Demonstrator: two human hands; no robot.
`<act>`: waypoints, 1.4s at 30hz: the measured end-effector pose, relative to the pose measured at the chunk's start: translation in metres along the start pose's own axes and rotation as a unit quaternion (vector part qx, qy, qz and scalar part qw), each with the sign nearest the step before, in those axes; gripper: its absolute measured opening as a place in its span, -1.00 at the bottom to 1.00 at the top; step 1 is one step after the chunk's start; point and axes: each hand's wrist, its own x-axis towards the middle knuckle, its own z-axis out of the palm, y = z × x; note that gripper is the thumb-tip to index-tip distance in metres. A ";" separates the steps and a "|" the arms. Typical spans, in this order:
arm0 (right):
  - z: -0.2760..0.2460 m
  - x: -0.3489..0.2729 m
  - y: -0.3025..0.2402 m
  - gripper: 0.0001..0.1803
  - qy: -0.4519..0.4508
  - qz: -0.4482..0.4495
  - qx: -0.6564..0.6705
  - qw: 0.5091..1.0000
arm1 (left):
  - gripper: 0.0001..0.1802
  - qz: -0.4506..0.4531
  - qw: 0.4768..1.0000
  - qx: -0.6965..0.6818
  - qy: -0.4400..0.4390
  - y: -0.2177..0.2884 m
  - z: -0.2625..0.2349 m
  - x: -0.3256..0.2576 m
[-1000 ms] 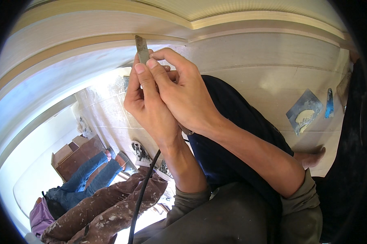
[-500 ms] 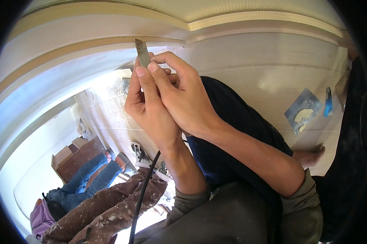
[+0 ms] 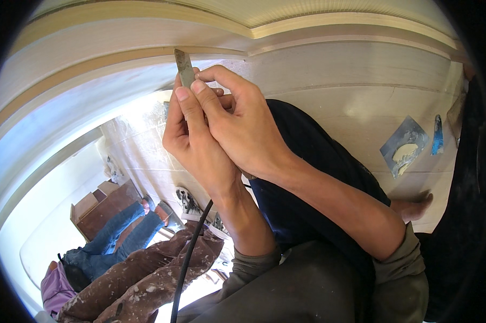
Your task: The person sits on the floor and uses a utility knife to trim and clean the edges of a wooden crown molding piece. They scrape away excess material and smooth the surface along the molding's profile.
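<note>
1 gray blade [image 3: 183, 69], near end pinched by both left hand [image 3: 193, 142] and right hand [image 3: 244, 125]. Tip overlaps wooden trim [image 3: 119, 57] from this angle; can't tell if touching.

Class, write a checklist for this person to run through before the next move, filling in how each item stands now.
1. Metal blade held by the left hand and right hand: ok.
2. Blade tip projecting beyond the fingers: ok.
3. Blade face clean: not ok, dark smudges show.
4. Blade touching the tan strip behind it: cannot tell.
5. Cream paste on the grey plate: ok.
6. Nearby paint-spattered brown trousers away from the blade: ok.
</note>
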 end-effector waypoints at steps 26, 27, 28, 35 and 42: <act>0.005 -0.001 0.001 -0.74 0.001 -0.045 0.016 0.999 | -0.64 0.006 1.000 -0.011 0.003 0.013 0.000 -0.002; 0.005 -0.003 -0.002 -0.75 0.002 -0.041 0.018 0.999 | -0.64 0.003 1.000 -0.004 -0.002 0.010 0.000 -0.003; 0.005 -0.005 -0.001 -0.74 0.004 -0.027 0.021 0.999 | -0.64 0.000 1.000 0.004 -0.006 0.008 -0.001 -0.004; -0.005 -0.002 0.000 -0.72 0.016 0.025 0.013 0.999 | -0.64 -0.018 1.000 0.006 -0.016 -0.002 0.003 -0.001; -0.005 0.001 0.004 -0.71 0.006 -0.019 -0.009 1.000 | -0.64 -0.010 1.000 0.005 -0.008 -0.001 0.005 -0.001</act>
